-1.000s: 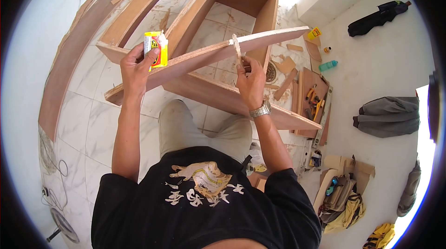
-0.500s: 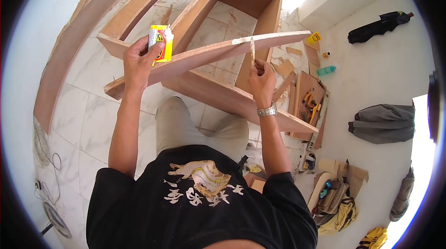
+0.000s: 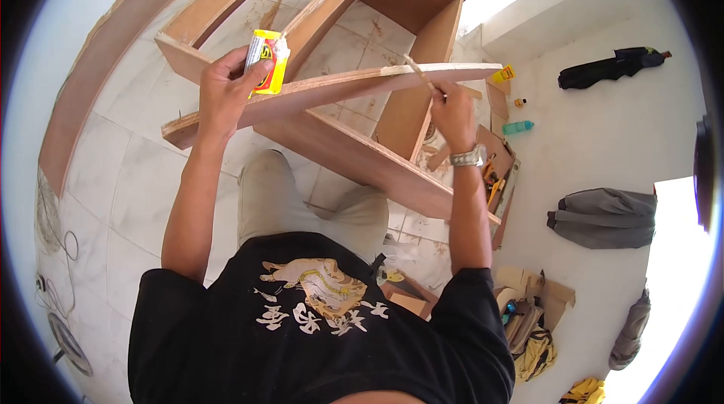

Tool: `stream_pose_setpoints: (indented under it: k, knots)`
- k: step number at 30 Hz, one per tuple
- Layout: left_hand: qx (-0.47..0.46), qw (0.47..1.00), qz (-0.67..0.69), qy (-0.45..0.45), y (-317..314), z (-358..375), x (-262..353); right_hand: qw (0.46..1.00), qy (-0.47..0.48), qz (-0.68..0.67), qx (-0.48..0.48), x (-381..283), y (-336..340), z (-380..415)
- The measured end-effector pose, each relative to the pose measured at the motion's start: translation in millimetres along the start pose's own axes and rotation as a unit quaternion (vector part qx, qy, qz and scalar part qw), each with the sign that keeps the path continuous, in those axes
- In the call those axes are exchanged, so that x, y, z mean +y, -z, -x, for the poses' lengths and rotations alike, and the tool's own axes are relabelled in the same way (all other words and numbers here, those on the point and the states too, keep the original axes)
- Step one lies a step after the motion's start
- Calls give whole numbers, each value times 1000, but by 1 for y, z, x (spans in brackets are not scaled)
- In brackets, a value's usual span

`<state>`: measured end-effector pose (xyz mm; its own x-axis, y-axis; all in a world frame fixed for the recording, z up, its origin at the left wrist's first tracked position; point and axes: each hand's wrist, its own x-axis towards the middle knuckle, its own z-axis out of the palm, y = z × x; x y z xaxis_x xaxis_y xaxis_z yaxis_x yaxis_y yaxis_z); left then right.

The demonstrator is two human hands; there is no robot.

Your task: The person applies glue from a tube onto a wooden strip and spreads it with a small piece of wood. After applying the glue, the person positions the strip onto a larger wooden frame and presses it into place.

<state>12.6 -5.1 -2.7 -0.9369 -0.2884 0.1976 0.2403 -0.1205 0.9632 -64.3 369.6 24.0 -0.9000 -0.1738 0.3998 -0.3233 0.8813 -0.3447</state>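
My left hand [image 3: 228, 91] is closed round a small yellow and red packet [image 3: 268, 61], with whitish stuff at its open top corner. It is beside the left part of a long curved wooden board [image 3: 324, 91]. My right hand [image 3: 453, 111], with a watch on the wrist, pinches a thin wooden stick [image 3: 419, 73]. The stick's tip is over the board's upper edge, where a pale coating runs along the right part. Below the board lies a wooden frame [image 3: 362, 151].
Curved wooden panels [image 3: 113, 64] stand at the left. At the right are a teal bottle [image 3: 518, 128], a yellow container [image 3: 503, 73], offcuts and tools [image 3: 494, 185] on the tiled floor. Bags in a box [image 3: 535, 321] sit lower right. Clothes [image 3: 603, 218] hang on the wall.
My right hand has moved to the right, and the stick now slants to the left instead of standing upright. The packet has tilted slightly. The view has shifted a little.
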Motion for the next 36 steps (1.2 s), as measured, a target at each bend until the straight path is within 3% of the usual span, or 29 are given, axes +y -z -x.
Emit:
stream_pose_setpoints:
  k: [5, 11, 20, 23, 29, 36]
  knots:
    - [1, 1000, -9, 20, 0, 3, 3, 987, 11, 83, -135, -1, 26, -32]
    - [11, 1000, -9, 25, -1, 5, 5, 984, 41, 41, -169, -22, 28, -30]
    - [6, 1000, -5, 18, 3, 2, -3, 984, 81, 11, -156, -50, 19, -9]
    - [9, 1000, 2, 19, 1, 1, -1, 989, 90, -41, -107, -49, 18, -5]
    - [10, 1000, -5, 24, 1, 2, 0, 993, 85, 55, -65, -42, 4, -4]
    - [14, 1000, -3, 21, 1, 0, 2, 987, 92, 98, -83, -55, 13, -12]
